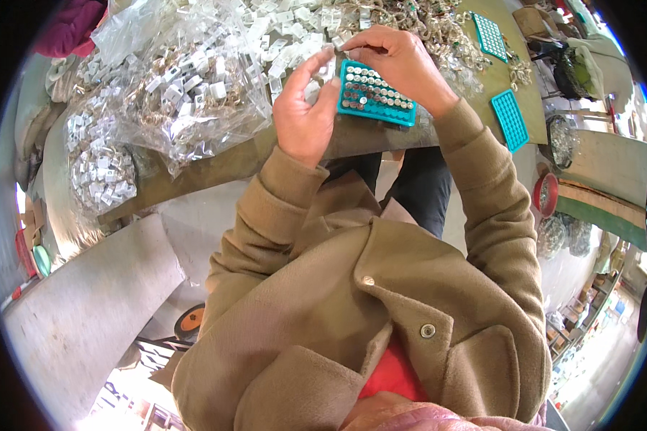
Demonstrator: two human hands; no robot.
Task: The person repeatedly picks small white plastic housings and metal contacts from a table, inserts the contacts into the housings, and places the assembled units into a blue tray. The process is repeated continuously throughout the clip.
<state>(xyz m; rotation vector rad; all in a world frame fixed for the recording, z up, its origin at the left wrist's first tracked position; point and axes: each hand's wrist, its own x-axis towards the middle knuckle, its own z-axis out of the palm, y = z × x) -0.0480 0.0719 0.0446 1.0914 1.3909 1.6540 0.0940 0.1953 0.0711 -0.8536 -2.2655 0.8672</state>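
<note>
A teal tray (391, 118) with rows of small round metal pieces (372, 90) sits at the table's near edge. Just left of it, my left hand (303, 118) holds a small whitish plastic piece between thumb and forefinger. My right hand (402, 63) reaches over the tray's far side, its thumb and forefinger pinched together close to the left fingertips. Whatever is in that pinch is too small to make out. Loose white plastic pieces (284, 44) lie heaped beyond my left hand.
Clear plastic bags (187, 93) of white pieces cover the table's left side. Jumbled metal parts (438, 29) lie at the far right, beside two more teal trays, one farther off (489, 36) and one nearer (510, 121). A red basin (545, 195) stands right of the table.
</note>
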